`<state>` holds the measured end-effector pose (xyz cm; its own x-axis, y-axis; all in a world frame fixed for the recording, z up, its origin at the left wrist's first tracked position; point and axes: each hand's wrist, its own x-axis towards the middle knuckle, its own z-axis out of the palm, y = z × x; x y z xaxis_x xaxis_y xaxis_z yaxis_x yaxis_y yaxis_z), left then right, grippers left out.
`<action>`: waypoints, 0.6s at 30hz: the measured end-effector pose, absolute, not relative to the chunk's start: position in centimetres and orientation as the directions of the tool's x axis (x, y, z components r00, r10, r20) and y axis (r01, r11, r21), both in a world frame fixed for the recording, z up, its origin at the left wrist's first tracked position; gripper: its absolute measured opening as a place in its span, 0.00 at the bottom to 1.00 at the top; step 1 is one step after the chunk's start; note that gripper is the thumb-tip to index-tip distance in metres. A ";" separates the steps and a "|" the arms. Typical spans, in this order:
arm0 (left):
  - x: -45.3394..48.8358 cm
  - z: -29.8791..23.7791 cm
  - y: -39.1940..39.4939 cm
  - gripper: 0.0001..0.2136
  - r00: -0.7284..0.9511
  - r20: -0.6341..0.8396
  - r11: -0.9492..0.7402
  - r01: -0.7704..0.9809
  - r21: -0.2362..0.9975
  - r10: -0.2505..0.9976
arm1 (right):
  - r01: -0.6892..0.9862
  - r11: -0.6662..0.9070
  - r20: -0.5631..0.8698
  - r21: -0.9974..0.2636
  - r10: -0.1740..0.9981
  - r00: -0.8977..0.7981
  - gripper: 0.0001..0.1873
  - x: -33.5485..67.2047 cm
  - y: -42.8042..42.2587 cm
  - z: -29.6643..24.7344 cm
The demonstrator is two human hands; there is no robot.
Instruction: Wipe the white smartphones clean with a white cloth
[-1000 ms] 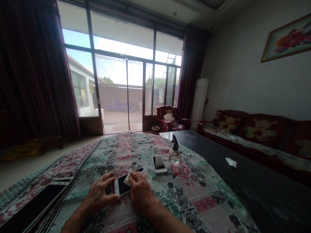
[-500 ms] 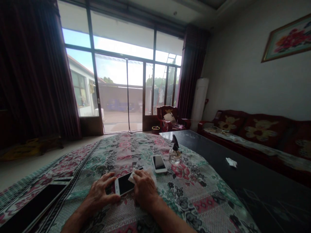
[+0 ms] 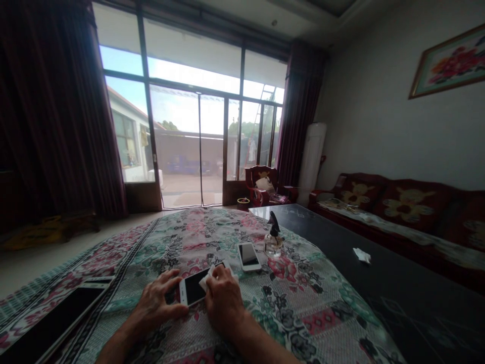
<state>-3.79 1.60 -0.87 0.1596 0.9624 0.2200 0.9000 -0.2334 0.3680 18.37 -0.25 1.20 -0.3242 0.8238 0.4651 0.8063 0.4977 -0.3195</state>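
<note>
A slim white-framed phone, its black glass face turned up, is lying aslant on a textured floral cloth while a person's left hand is bracing its near-left end, that grip sitting wide with thumb and fingertip at the edges. The right hand is holding a soft white tissue in a narrow, bunched grip against the screen's far half. Just beyond, a second white phone with rounded corners is lying flat, and a squat clear bottle with a dark top is standing near it. At left, a long, flat, dark device with pale edges is resting. Past the cloth's right edge, a glossy black counter is bearing a crumpled tissue, and a red sofa with flower-patterned backs is lining the wall
</note>
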 end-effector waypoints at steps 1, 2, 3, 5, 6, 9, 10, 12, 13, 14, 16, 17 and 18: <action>-3.8 -0.9 1.6 0.30 0.158 0.221 -0.232 0.901 0.367 0.962 | 0.793 0.528 0.460 -0.304 0.810 -0.363 0.08 18.1 -0.6 1.2; -3.8 -1.0 1.7 0.30 0.157 0.225 -0.233 0.902 0.365 0.962 | 0.779 0.556 0.455 -0.291 0.797 -0.398 0.08 17.8 -0.8 1.1; -3.9 -1.1 1.7 0.30 0.158 0.231 -0.236 0.903 0.360 0.960 | 0.766 0.578 0.450 -0.281 0.784 -0.427 0.07 17.6 -1.0 1.1; -3.9 -1.3 1.7 0.29 0.164 0.246 -0.244 0.907 0.343 0.955 | 0.745 0.609 0.444 -0.272 0.767 -0.464 0.07 17.5 -1.2 1.1; -3.9 -1.3 1.7 0.29 0.167 0.248 -0.246 0.910 0.335 0.954 | 0.740 0.613 0.443 -0.275 0.764 -0.469 0.07 17.5 -1.2 1.1; -3.9 -1.3 1.7 0.30 0.170 0.242 -0.245 0.913 0.326 0.955 | 0.755 0.583 0.447 -0.301 0.785 -0.428 0.07 18.0 -0.8 1.2; -3.9 -1.3 1.7 0.31 0.169 0.242 -0.245 0.912 0.330 0.955 | 0.768 0.560 0.450 -0.311 0.799 -0.400 0.07 18.2 -0.5 1.3; -3.8 -1.3 1.8 0.31 0.167 0.243 -0.246 0.906 0.344 0.956 | 0.795 0.510 0.458 -0.329 0.822 -0.338 0.07 18.6 -0.1 1.3; -3.8 -1.3 1.8 0.31 0.166 0.240 -0.245 0.903 0.353 0.956 | 0.806 0.487 0.461 -0.337 0.832 -0.310 0.07 18.8 0.2 1.3; -3.8 -1.3 1.8 0.31 0.165 0.237 -0.244 0.900 0.361 0.957 | 0.815 0.467 0.463 -0.343 0.839 -0.286 0.07 19.0 0.4 1.3; -3.8 -1.3 1.8 0.30 0.164 0.236 -0.245 0.896 0.372 0.958 | 0.826 0.442 0.467 -0.351 0.847 -0.255 0.08 19.4 0.9 1.2; -3.9 -1.3 1.9 0.30 0.164 0.236 -0.246 0.894 0.375 0.958 | 0.829 0.433 0.469 -0.355 0.849 -0.243 0.08 19.6 1.1 1.1; -3.9 -1.4 1.9 0.31 0.165 0.237 -0.247 0.892 0.377 0.957 | 0.831 0.426 0.471 -0.358 0.851 -0.233 0.08 19.7 1.3 1.0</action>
